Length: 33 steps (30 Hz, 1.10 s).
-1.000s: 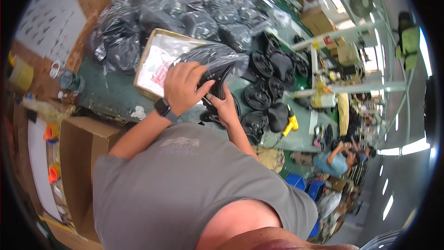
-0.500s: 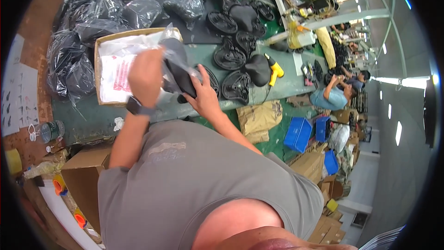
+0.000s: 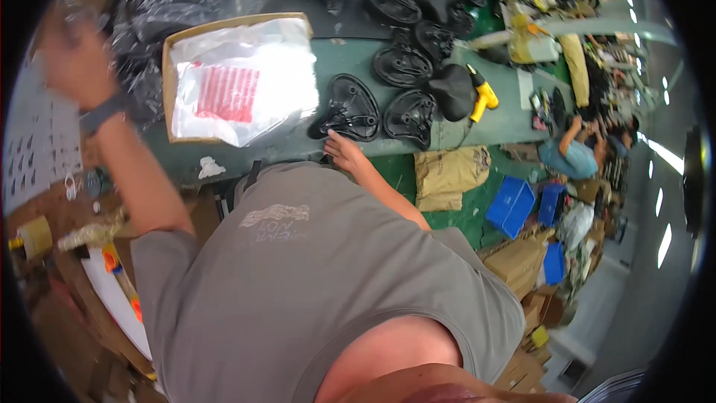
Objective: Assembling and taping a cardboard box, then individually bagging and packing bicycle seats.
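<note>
My left hand (image 3: 78, 63), smeared by motion, is raised at the far left beside the heap of black saddles in clear plastic bags (image 3: 175, 0). A dark, plastic-like shape shows just past its fingers; I cannot make out whether the hand holds it. My right hand (image 3: 344, 151) is at the near edge of the green table, fingers stretched out with the tips at the narrow nose of a black bicycle saddle (image 3: 353, 108), which lies underside up. Between the hands stands an open carton (image 3: 168, 97) with white plastic bags (image 3: 280, 60) printed in red.
More black saddles (image 3: 409, 116) lie to the right, near a yellow heat gun (image 3: 485, 95) with a cord. Brown sacking (image 3: 451, 175) and blue bins (image 3: 511, 205) are on the floor at right. A person in blue (image 3: 570, 157) works farther off. Crumpled tissue (image 3: 210, 168) lies near the table edge.
The bagged saddle that was between my hands over the carton is gone from there. My left hand has swung far left; my right hand has dropped to the saddle at the table's near edge.
</note>
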Motion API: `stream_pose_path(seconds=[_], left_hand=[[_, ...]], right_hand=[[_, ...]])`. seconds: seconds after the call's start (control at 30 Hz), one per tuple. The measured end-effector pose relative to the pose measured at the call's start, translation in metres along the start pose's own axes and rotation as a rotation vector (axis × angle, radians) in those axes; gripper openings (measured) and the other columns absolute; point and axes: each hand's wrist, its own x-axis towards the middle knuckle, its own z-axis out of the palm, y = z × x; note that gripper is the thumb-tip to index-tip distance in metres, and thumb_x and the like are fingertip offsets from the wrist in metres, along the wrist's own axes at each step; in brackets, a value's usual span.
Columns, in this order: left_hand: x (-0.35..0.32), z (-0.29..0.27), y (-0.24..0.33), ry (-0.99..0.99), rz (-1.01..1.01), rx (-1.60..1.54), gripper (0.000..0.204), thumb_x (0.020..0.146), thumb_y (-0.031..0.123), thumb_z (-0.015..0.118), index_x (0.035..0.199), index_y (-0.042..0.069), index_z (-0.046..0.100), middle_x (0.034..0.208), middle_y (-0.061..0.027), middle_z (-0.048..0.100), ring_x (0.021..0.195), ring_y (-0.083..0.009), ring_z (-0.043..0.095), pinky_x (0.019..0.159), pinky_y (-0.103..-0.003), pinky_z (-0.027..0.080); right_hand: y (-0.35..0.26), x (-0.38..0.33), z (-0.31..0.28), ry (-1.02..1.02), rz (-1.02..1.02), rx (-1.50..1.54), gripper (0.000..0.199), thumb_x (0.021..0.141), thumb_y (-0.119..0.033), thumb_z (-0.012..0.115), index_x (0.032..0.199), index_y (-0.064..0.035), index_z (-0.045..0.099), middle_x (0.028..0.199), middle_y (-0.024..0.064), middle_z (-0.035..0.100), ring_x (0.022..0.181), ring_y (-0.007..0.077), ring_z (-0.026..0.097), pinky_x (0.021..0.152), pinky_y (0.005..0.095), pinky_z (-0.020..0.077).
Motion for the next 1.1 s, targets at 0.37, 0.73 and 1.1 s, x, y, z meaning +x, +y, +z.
stream_pose_path(seconds=[0.37, 0.73, 1.1], left_hand=[[-0.408, 0.078, 0.042, -1.282, -0.152, -0.163, 0.036, 0.087, 0.045, 0.078, 0.095, 0.011, 0.072, 0.089, -0.0112, 0.07, 0.091, -0.0312, 0.069, 0.079, -0.045, 0.054], [-0.385, 0.104, 0.006, -1.228, -0.491, -0.451, 0.028, 0.101, 0.028, 0.06, 0.107, 0.006, 0.075, 0.097, -0.019, 0.073, 0.094, -0.0387, 0.069, 0.082, -0.048, 0.053], [-0.342, 0.039, 0.001, -1.073, -0.204, -0.616, 0.021, 0.096, 0.013, 0.056, 0.105, 0.004, 0.072, 0.1, -0.0192, 0.072, 0.093, -0.0401, 0.068, 0.081, -0.048, 0.053]], right_hand=[[-0.01, 0.036, 0.024, -0.027, -0.156, 0.547, 0.034, 0.095, -0.03, 0.077, 0.12, -0.0114, 0.063, 0.127, 0.009, 0.062, 0.12, 0.0299, 0.059, 0.11, 0.054, 0.0459], [-0.055, -0.098, 0.022, -0.276, -0.217, 0.619, 0.051, 0.1, -0.049, 0.057, 0.109, 0.0007, 0.064, 0.097, 0.0139, 0.068, 0.089, 0.0269, 0.062, 0.093, 0.0462, 0.0535], [-0.08, -0.151, 0.151, -0.714, -0.267, 0.253, 0.065, 0.099, -0.02, 0.056, 0.155, 0.0067, 0.038, 0.155, 0.0201, 0.049, 0.113, 0.0325, 0.066, 0.094, 0.0409, 0.061]])
